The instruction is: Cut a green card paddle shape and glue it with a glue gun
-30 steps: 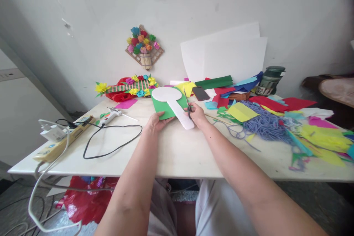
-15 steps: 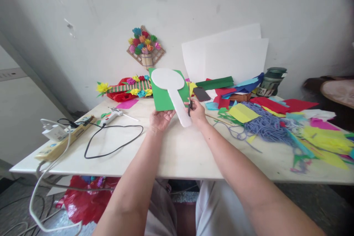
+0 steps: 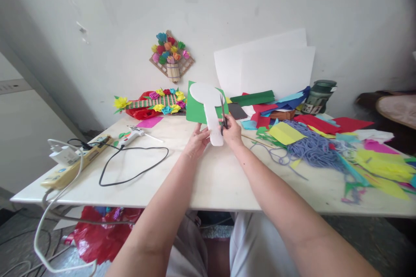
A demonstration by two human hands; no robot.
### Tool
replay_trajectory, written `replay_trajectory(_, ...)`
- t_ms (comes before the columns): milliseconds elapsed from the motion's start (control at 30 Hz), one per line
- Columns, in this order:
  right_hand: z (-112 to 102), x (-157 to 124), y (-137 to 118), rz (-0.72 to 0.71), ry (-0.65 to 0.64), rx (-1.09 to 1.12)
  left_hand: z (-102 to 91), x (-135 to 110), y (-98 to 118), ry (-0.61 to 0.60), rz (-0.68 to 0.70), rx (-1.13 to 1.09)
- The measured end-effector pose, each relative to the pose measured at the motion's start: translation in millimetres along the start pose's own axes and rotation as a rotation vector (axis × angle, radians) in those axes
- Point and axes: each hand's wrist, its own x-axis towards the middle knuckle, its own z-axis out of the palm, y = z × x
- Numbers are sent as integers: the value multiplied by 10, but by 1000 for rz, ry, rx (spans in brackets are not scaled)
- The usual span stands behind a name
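Note:
A white fan-shaped cutout, with a rounded head and a straight handle, lies against a green sheet. Both are held up over the table. My left hand grips them low down, its fingers at the left side of the handle and partly hidden behind it. To the right of the handle, my right hand is closed round black-handled scissors. Their blades point upward beside the right edge of the green sheet, slightly apart.
Left on the table are a glue gun with its cord and a power strip. A flower-decorated guitar shape lies behind. Purple-blue yarn, coloured paper, a phone and a dark green jar are rightward.
The cutout and green sheet have shifted right and turned, the handle now nearly upright. My left hand has moved right and up toward the handle. My right hand still holds the scissors.

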Motion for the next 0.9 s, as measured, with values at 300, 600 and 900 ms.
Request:
replay_trajectory(300, 41, -21, 70, -51, -20, -53, -75, 61, -57, 38, 18, -4)
replay_trajectory(600, -96, 80, 116, 40, 286, -37, -190, 105, 16, 226, 76, -41)
replay_trajectory(900, -254, 166, 288, 75, 323, -54, -281, 125, 93, 339, 16, -62)
